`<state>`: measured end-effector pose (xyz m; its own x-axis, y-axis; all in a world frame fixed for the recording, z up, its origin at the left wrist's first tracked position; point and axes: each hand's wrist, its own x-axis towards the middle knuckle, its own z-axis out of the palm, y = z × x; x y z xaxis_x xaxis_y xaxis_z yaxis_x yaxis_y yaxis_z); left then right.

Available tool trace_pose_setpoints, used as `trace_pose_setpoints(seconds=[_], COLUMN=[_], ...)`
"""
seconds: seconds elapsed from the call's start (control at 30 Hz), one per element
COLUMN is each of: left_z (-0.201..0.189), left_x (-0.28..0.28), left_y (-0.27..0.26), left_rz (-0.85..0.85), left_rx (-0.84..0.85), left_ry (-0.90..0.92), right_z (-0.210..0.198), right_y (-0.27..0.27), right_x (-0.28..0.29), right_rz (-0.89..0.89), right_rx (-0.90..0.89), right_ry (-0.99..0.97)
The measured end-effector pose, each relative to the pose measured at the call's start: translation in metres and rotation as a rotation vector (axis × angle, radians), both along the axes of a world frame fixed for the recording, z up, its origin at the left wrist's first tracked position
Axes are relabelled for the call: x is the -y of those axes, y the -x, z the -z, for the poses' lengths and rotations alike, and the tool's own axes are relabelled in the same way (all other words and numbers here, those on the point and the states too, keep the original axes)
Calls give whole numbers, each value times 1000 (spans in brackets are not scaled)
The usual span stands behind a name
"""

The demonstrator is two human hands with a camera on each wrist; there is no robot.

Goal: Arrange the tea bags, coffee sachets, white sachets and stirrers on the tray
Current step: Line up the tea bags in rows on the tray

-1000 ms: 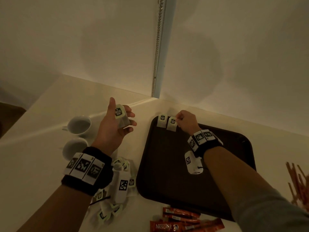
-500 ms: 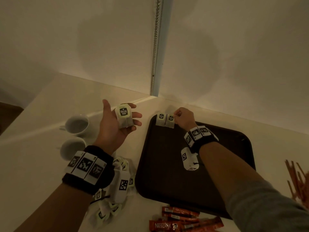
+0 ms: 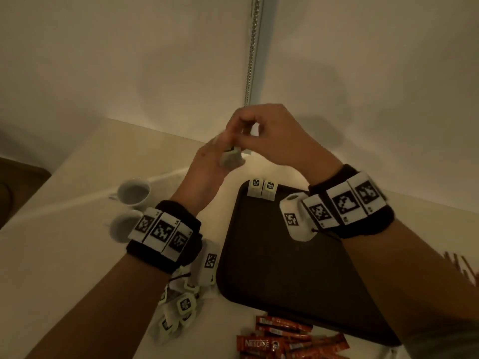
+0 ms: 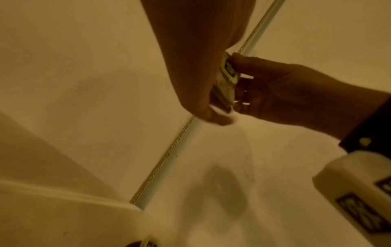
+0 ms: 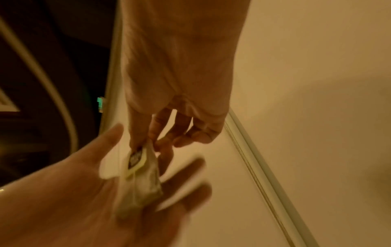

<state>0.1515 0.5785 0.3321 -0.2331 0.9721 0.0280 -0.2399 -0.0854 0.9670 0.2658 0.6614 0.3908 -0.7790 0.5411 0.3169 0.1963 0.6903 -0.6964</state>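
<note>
Teabag [image 3: 231, 158] (pale, crumpled), pinched between both hands

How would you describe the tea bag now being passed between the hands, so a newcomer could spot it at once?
Start at the dark tray on the pale counter, then look just beyond its far left corner, where both hands meet in the air. The tea bag hangs there, pinched by the right hand above the left hand. Unlike the two tea bags on the tray, it is airborne.
</note>
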Motion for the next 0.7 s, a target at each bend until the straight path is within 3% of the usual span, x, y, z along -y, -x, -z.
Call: trace_pose_setpoints(seconds=[0.13,0.43,0.7], left_z=[-8,-21,-27], left_x=[4,9,8], left_y=[4,-4,-5], left_rz=[4,81,40], left_rx=[46,163,22], left_ry=[-170,-205,-186], right_z=[-38,-66,-62], right_y=[-4,-7,-11], right_x=[3,14,15], right_rz=[1,10,59], right_rx=[95,209,137], right_ry=[-92,-225,-173])
